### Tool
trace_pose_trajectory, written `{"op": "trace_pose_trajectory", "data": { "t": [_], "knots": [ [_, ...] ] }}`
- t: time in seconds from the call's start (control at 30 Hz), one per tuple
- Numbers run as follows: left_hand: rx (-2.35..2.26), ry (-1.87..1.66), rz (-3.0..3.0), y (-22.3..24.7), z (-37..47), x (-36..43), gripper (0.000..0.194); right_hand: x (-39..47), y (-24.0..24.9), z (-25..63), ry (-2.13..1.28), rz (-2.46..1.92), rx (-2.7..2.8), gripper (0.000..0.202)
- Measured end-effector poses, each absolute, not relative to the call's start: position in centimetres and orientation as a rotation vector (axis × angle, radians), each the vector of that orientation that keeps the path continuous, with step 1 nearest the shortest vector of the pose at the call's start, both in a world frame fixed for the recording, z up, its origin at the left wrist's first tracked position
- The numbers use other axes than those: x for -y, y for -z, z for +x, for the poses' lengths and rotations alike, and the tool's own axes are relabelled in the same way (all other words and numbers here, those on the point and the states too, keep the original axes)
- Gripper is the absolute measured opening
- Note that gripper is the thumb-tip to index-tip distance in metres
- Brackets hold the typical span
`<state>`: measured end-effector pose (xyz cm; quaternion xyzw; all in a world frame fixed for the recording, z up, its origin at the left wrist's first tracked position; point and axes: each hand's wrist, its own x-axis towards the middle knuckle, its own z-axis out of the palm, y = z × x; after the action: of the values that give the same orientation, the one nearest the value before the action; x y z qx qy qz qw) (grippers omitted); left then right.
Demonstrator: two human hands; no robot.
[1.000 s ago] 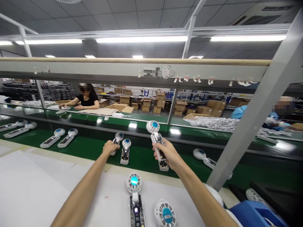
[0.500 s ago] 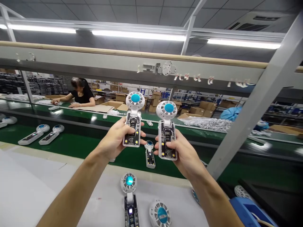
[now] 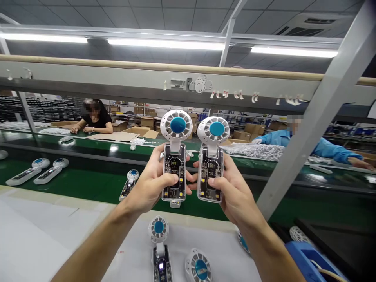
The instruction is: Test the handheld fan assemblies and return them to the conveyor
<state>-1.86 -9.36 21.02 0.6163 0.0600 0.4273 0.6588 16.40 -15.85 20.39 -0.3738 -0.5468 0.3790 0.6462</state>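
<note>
My left hand (image 3: 154, 178) is closed round a handheld fan (image 3: 174, 172) with a round white head, a blue centre and a clear handle that shows its circuit board. In my right hand (image 3: 232, 180) is a matching handheld fan (image 3: 210, 172). Both are held upright, side by side, heads up, with each thumb pressed on the front of the handle. Below them on the white table lies another fan (image 3: 159, 231) with a lit white spot on its handle. Beside it is a fan head (image 3: 199, 266), cut off by the lower edge.
Several fans (image 3: 55, 170) lie on the green conveyor belt (image 3: 96, 186). A slanted metal post (image 3: 302, 113) stands at the right, above a blue bin (image 3: 308, 262). Across the belt, one person in black (image 3: 95, 119) and another in blue (image 3: 276, 137) sit near piled white parts.
Both fans have come closer to each other and to me. The person in blue has raised up and reaches out at the right. Fans on the belt have shifted left.
</note>
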Motion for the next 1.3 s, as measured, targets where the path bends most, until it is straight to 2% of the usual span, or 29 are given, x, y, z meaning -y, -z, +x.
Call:
{"op": "trace_pose_trajectory", "data": {
  "t": [0.13,0.3,0.67,0.97,1.13,1.3],
  "knots": [
    [-0.130,-0.968,1.352,-20.5,-1.2,8.9,0.068,15.6,-20.4,16.6,-0.887,-0.849,1.243,0.071],
    [-0.145,-0.982,1.340,-20.6,-0.8,8.9,0.071,15.4,-20.5,16.5,-0.879,-0.848,1.229,0.065],
    [-0.189,-1.031,1.319,-20.3,-0.8,8.9,0.077,14.9,-20.2,16.4,-0.893,-0.812,1.208,0.068],
    [-0.189,-1.070,1.261,-20.1,-0.5,8.6,0.073,15.3,-20.4,16.3,-0.904,-0.807,1.185,0.065],
    [-0.188,-1.062,1.262,-20.1,-0.8,8.8,0.070,15.3,-20.3,16.7,-0.939,-0.810,1.206,0.071],
    [-0.162,-1.025,1.300,-20.2,-1.0,8.9,0.077,15.1,-20.3,16.9,-0.926,-0.841,1.229,0.076]
  ]
}}
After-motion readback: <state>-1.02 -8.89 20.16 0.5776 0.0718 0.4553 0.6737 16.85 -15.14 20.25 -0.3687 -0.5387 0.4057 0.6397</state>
